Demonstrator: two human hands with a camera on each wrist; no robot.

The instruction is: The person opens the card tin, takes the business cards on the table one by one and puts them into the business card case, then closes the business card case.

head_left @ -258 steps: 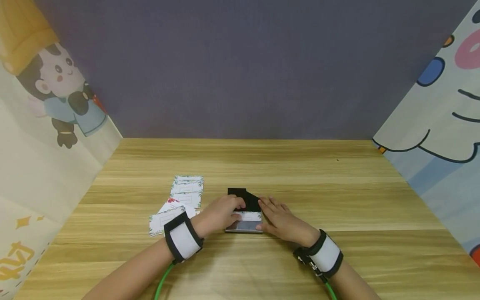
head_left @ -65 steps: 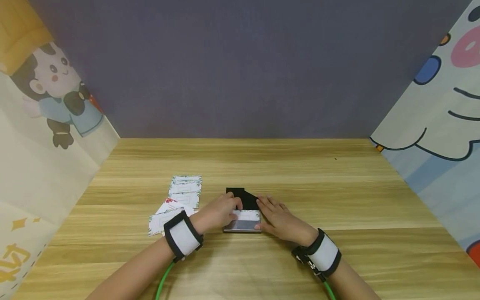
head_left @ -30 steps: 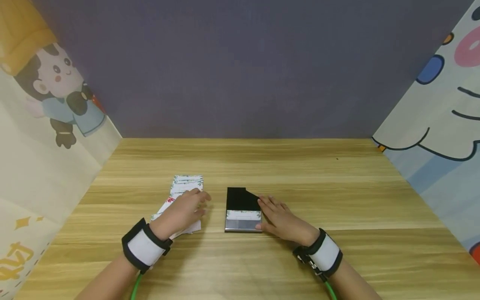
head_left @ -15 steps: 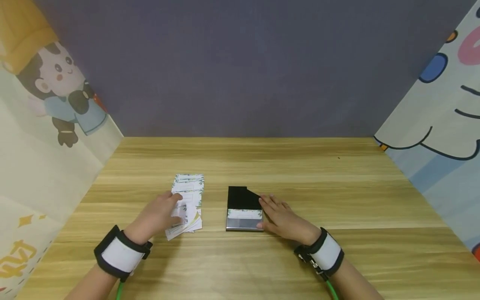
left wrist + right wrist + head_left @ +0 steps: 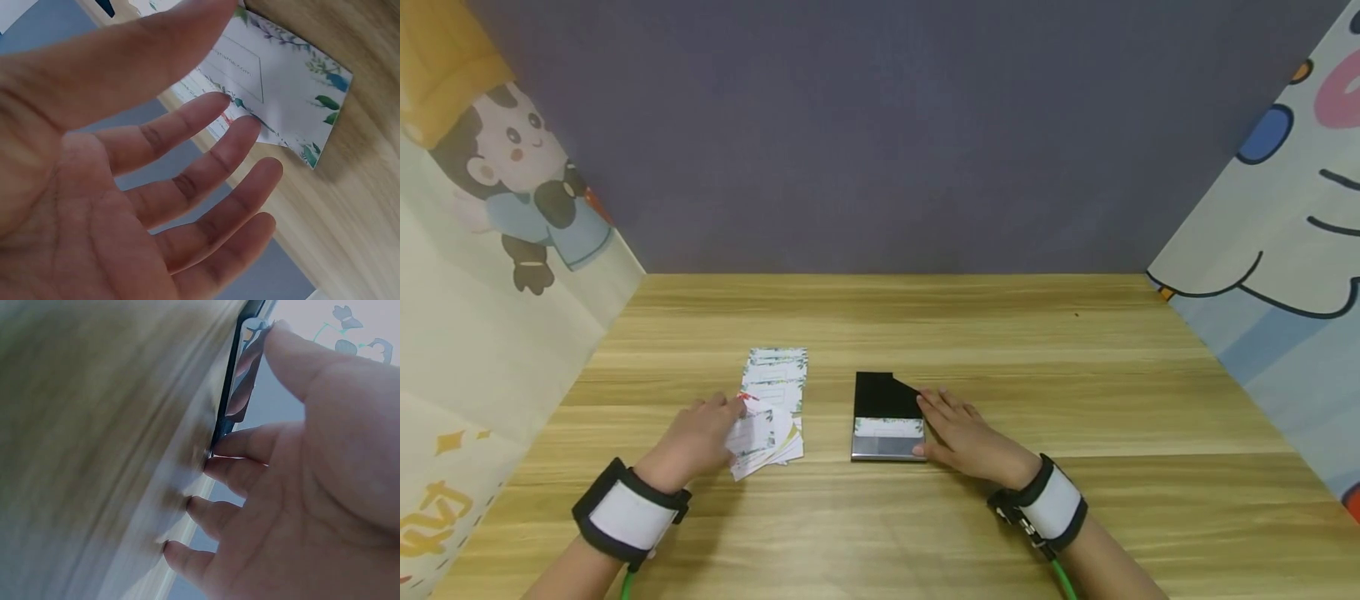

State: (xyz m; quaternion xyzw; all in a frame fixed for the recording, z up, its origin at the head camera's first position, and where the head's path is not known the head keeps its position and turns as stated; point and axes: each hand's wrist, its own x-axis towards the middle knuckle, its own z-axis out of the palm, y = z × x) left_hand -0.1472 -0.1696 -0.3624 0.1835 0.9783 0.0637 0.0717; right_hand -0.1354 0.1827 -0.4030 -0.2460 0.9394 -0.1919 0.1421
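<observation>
On the table left of centre, several white cards (image 5: 772, 392) with leafy printed borders lie overlapping in a column. My left hand (image 5: 692, 442) is at the left edge of the nearest card (image 5: 758, 432). In the left wrist view its thumb and relaxed fingers (image 5: 215, 159) are spread apart, overlapping the edges of a printed card (image 5: 281, 81). A black card case (image 5: 887, 396) with a shiny metal front lies to the right, a white card strip (image 5: 889, 427) showing across it. My right hand (image 5: 966, 437) rests along its right side, fingers extended and thumb at the metal front corner.
The wood-grain table (image 5: 1000, 333) meets a dark grey panel (image 5: 887, 150) at the back. Cartoon-printed walls stand at both sides. Green cables (image 5: 1063, 578) run from the wrist bands.
My left hand has left the card case and moved left, over the cards, to their left edge. The nearest cards now lie shifted and fanned. The right hand stays at the case.
</observation>
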